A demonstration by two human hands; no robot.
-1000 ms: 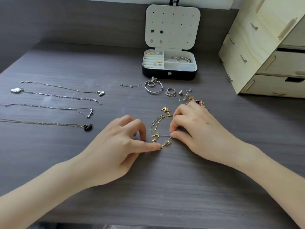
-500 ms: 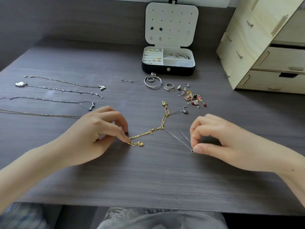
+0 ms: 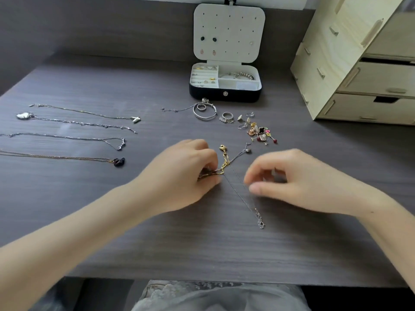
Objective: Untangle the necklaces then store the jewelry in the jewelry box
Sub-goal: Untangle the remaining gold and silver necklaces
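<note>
In front of the jewelry box (image 3: 224, 95), the left hand (image 3: 184, 176) pinches the gold chain (image 3: 225, 161) in a narrow grip. The right hand (image 3: 298, 185) curls beside the crossing silver chain (image 3: 241, 197) (too blurred to tell its grip). A hard pull could tighten the tangle.

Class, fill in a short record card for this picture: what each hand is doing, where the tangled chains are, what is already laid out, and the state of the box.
left hand: grips the gold chain, fingers curled round it
right hand: fingers curled above the silver chain; blur hides whether it pinches it
tangle: the two chains cross between the hands, on the table
laid out: four necklaces, straight and apart, at the left
jewelry box: open, lid upright, at the back
loose pieces: bangle, rings and earrings in front of the box
</note>
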